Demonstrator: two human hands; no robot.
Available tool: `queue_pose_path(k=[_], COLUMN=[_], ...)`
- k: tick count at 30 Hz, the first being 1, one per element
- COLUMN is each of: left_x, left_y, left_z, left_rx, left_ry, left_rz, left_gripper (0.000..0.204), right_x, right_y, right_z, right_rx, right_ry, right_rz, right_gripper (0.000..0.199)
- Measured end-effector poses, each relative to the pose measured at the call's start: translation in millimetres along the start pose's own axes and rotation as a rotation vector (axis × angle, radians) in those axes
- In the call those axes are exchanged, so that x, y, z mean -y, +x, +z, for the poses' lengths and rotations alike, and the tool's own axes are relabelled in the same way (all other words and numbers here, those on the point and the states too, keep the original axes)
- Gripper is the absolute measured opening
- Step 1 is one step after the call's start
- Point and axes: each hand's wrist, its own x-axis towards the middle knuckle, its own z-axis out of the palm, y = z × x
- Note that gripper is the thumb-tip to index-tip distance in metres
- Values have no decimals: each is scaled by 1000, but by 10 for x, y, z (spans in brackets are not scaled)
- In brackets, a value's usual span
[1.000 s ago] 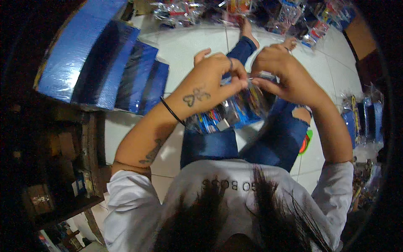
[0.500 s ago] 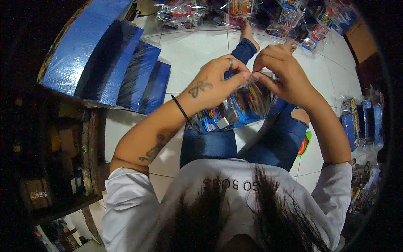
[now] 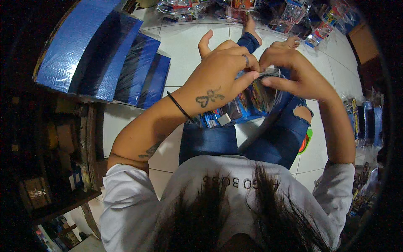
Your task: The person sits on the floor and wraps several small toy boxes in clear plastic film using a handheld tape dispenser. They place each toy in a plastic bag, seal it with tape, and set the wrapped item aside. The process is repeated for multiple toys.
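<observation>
On my lap rests a bundle of small colourful packets [image 3: 252,100] in clear plastic wrap [image 3: 272,77]. A small whitish block [image 3: 224,119] shows at its near left side. My left hand [image 3: 226,67] reaches over the bundle, thumb and a ringed finger pinching the wrap's upper edge, with another finger sticking out to the left. My right hand [image 3: 285,69] faces it from the other side, closed with its thumb under the bunched plastic. The two sets of fingertips nearly meet. Both hands partly hide the bundle.
Blue stepped boxes [image 3: 126,59] in plastic stand at the left, above a dark wooden shelf [image 3: 86,147]. Wrapped colourful packs [image 3: 294,17] line the far floor; more blue packs [image 3: 367,119] lie at the right. A green and orange round object [image 3: 305,143] sits by my right knee.
My left hand has moved right and turned, and one of its fingers now sticks out. My right hand has shifted slightly right, and the plastic between them looks more bunched.
</observation>
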Motion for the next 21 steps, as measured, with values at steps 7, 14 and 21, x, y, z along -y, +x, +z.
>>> queue_pose_path(k=[7,14,21], left_x=[61,145,233], left_y=[-124,-48,53], left_z=[-144,118,113], left_rx=[-9,-6,336], left_ry=[-69,-364,-951], left_rz=[-94,-174,-516], left_gripper=[14,21,27], right_x=[-10,-30,-18], right_y=[22,6,-113], right_z=[103,184,259], right_rx=[10,-37,-155], right_ry=[-92,6,-713], right_rz=[-43,37,-325], right_gripper=[13,15,24])
